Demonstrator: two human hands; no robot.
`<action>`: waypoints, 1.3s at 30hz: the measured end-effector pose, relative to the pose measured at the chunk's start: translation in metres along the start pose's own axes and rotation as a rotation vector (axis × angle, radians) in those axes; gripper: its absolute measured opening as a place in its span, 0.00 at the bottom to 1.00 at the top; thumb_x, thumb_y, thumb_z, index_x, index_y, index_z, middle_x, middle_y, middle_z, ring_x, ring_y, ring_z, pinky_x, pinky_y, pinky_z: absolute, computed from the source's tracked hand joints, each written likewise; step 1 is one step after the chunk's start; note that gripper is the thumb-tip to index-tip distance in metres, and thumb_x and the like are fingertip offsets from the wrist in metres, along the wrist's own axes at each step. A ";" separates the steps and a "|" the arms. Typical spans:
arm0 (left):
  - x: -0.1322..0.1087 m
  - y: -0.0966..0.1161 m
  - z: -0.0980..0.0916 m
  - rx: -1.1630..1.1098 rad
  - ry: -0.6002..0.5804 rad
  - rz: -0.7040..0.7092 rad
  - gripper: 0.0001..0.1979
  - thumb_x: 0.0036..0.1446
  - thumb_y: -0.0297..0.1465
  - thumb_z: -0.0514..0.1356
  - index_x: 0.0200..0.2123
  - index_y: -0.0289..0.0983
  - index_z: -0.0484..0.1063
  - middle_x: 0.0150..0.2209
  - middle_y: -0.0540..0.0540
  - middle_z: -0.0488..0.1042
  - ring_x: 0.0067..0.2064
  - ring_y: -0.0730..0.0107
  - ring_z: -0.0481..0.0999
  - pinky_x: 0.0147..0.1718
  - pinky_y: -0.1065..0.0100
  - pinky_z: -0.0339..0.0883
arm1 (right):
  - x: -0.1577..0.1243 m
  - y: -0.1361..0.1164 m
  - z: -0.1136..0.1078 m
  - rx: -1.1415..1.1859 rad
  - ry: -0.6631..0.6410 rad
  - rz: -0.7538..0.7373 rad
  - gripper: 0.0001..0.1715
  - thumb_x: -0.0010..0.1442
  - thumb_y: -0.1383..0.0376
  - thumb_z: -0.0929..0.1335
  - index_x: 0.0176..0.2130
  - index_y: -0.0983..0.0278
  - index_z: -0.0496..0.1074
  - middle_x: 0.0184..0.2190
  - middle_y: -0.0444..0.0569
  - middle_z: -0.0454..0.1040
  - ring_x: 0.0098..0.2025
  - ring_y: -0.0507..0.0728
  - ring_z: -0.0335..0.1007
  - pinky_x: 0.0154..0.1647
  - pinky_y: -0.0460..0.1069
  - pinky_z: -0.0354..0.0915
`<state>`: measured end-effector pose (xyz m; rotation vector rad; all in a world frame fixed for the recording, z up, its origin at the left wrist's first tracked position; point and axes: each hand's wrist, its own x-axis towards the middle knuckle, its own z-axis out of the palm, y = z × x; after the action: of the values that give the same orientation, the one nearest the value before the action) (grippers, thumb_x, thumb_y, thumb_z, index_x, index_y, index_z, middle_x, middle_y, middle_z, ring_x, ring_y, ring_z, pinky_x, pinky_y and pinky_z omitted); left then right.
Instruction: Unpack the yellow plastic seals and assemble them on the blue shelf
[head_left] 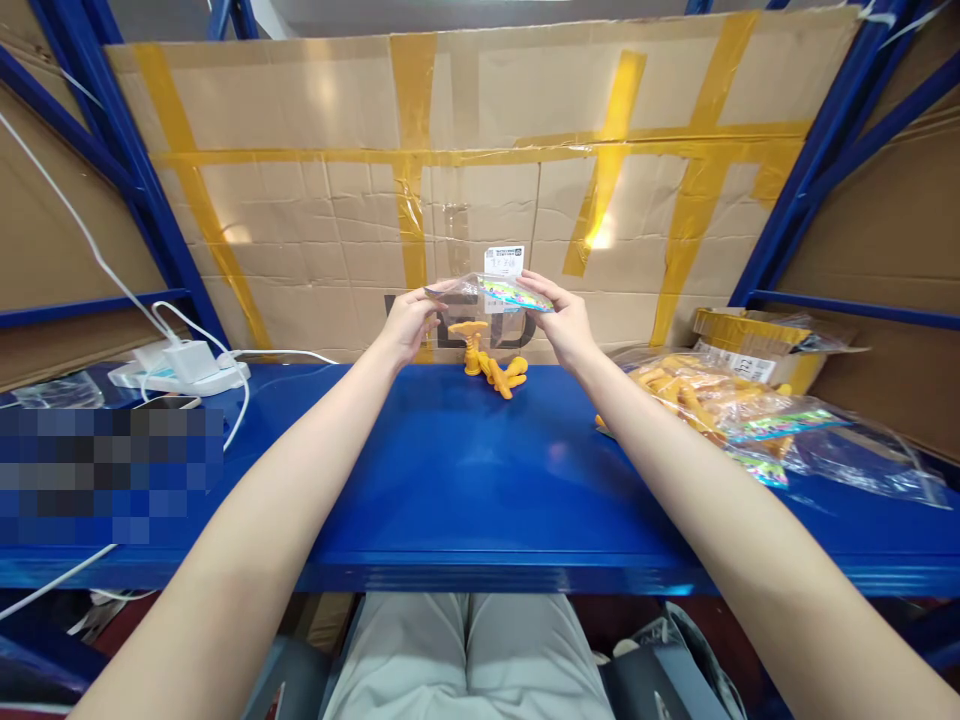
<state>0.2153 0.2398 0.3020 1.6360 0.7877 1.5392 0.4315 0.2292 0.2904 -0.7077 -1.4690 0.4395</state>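
Note:
Both hands hold a clear plastic bag [465, 288] up in the air, above the back of the blue shelf. My left hand [411, 322] pinches its left end, and my right hand [564, 318] grips the right end near a colourful printed header. Below the bag, several yellow-orange plastic pieces [504, 376] lie on the shelf; one stands upright like a post with a flat cross-shaped top [470, 345]. Neither hand touches these pieces. What the bag contains, if anything, is hard to see.
Bags of yellow-orange pieces [682, 385] lie on the right, before a taped carton [750, 345]. A white power strip [180, 372] with cables sits on the left. A taped cardboard sheet [480, 210] with a white label [504, 261] stands behind the blue shelf [480, 480].

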 end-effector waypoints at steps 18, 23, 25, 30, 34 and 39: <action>-0.035 -0.023 -0.019 -0.218 0.354 -0.127 0.24 0.47 0.23 0.66 0.51 0.35 0.74 0.42 0.43 0.80 0.42 0.65 0.81 0.47 0.66 0.73 | -0.041 0.063 0.003 -0.400 -0.170 0.445 0.15 0.46 0.77 0.73 0.18 0.61 0.69 0.17 0.42 0.68 0.26 0.53 0.68 0.34 0.48 0.69; -0.051 -0.030 -0.012 -0.319 0.180 -0.265 0.44 0.48 0.18 0.64 0.67 0.40 0.52 0.52 0.39 0.76 0.43 0.65 0.81 0.48 0.63 0.73 | -0.040 0.039 0.006 -0.023 -0.128 0.697 0.21 0.65 0.53 0.63 0.28 0.64 0.70 0.26 0.49 0.75 0.24 0.53 0.71 0.28 0.48 0.69; -0.054 -0.031 -0.008 -0.365 0.159 -0.279 0.44 0.50 0.17 0.63 0.68 0.40 0.50 0.56 0.39 0.73 0.47 0.65 0.79 0.49 0.63 0.73 | -0.042 0.029 0.008 0.214 -0.174 0.814 0.24 0.65 0.47 0.61 0.34 0.64 0.68 0.29 0.50 0.76 0.26 0.54 0.73 0.28 0.49 0.70; -0.055 -0.030 -0.005 -0.446 0.136 -0.270 0.36 0.53 0.17 0.60 0.64 0.40 0.58 0.61 0.40 0.67 0.55 0.63 0.74 0.53 0.64 0.70 | -0.049 0.016 0.017 0.410 -0.181 0.989 0.22 0.66 0.48 0.61 0.37 0.65 0.66 0.30 0.51 0.75 0.31 0.55 0.75 0.32 0.50 0.72; -0.055 -0.032 -0.008 -0.414 0.078 -0.287 0.31 0.52 0.20 0.64 0.59 0.35 0.64 0.57 0.36 0.71 0.54 0.58 0.74 0.55 0.58 0.69 | -0.050 0.015 0.024 0.547 -0.130 0.951 0.16 0.69 0.59 0.60 0.33 0.65 0.67 0.25 0.47 0.72 0.26 0.52 0.71 0.31 0.47 0.71; -0.057 -0.039 -0.014 -0.242 -0.033 -0.436 0.16 0.49 0.20 0.66 0.43 0.30 0.74 0.42 0.35 0.80 0.46 0.57 0.80 0.53 0.58 0.70 | -0.051 0.027 0.029 0.307 0.212 0.744 0.16 0.65 0.63 0.64 0.26 0.61 0.60 0.18 0.38 0.62 0.18 0.49 0.59 0.21 0.44 0.65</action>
<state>0.1986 0.2145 0.2382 1.2137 0.8393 1.2390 0.4026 0.2193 0.2331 -1.0048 -0.8725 1.0955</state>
